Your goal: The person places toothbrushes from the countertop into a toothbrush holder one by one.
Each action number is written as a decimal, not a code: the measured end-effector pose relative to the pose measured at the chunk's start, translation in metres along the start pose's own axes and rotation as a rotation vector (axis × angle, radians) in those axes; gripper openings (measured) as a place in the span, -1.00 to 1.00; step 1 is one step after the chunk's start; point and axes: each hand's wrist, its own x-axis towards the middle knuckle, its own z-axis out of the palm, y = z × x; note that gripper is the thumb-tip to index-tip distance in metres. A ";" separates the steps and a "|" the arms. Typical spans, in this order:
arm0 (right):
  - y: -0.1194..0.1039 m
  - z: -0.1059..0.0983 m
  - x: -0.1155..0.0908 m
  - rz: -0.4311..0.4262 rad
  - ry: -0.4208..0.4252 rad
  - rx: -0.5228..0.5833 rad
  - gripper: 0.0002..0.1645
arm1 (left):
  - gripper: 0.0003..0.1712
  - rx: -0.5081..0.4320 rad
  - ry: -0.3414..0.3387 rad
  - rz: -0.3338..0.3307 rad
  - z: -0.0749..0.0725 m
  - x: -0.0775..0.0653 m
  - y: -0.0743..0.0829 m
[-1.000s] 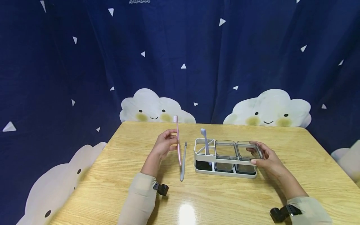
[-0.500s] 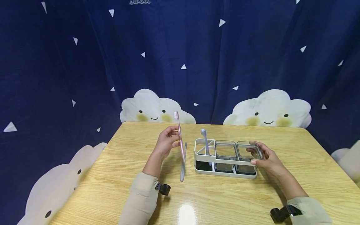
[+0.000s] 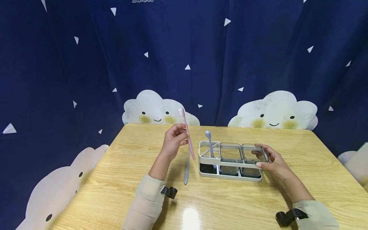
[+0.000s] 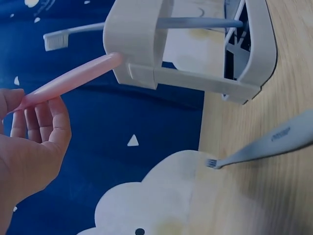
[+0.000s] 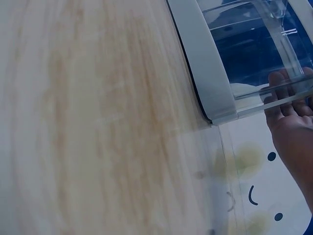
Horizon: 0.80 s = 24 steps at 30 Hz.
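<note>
Pink toothbrush [image 3: 191, 148] is pinched mid-length in my left hand [image 3: 172, 140], bristles up, leaving the handle end free near the toothbrush holder [image 3: 210, 161]. My right hand [image 3: 274, 162] grips its right end, likely bracing it. Purple toothbrush [image 3: 211, 148] leans inside; gray toothbrush [image 3: 186, 175] lies on tabletop [image 3: 115, 182].

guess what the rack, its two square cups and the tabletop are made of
Rack: probably plastic, matte white, smooth rounded edges. Square cups: clear plastic or glass, glossy and see-through; I can't tell which. Tabletop: wood or wood-look laminate, with visible grain and a glossy light reflection.
</note>
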 end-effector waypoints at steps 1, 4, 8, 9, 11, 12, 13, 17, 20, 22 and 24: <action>0.000 0.000 0.000 -0.002 0.001 0.004 -0.19 | -0.72 -0.006 -0.007 0.015 0.002 0.000 0.000; 0.001 -0.001 0.000 -0.006 -0.002 0.019 -0.19 | -0.70 -0.022 -0.025 0.057 0.007 -0.001 0.001; 0.002 -0.001 0.000 -0.004 -0.001 0.031 -0.19 | -0.73 -0.036 -0.058 0.096 0.014 -0.002 0.002; 0.002 -0.001 0.000 -0.003 -0.001 0.029 -0.19 | -0.74 -0.039 -0.066 0.104 0.016 -0.003 0.002; 0.001 -0.001 0.000 0.000 -0.001 0.022 -0.19 | -0.75 -0.049 -0.080 0.114 0.018 -0.003 0.002; 0.001 -0.001 0.000 0.001 -0.001 0.019 -0.20 | -0.75 -0.056 -0.084 0.118 0.020 -0.003 0.003; 0.001 -0.001 0.000 0.001 -0.002 0.019 -0.20 | -0.75 -0.061 -0.090 0.123 0.021 -0.003 0.003; 0.001 -0.001 0.003 -0.001 -0.005 0.017 -0.20 | -0.72 -0.094 -0.104 0.142 0.027 -0.004 0.005; 0.001 -0.002 0.004 0.001 -0.005 0.006 -0.20 | -0.68 -0.112 -0.109 0.164 0.031 -0.003 0.005; 0.001 -0.003 0.004 0.005 -0.005 -0.003 -0.19 | -0.66 -0.118 -0.110 0.182 0.033 -0.003 0.004; 0.002 -0.003 0.004 0.011 -0.002 -0.014 -0.19 | -0.65 -0.116 -0.109 0.198 0.034 -0.002 0.001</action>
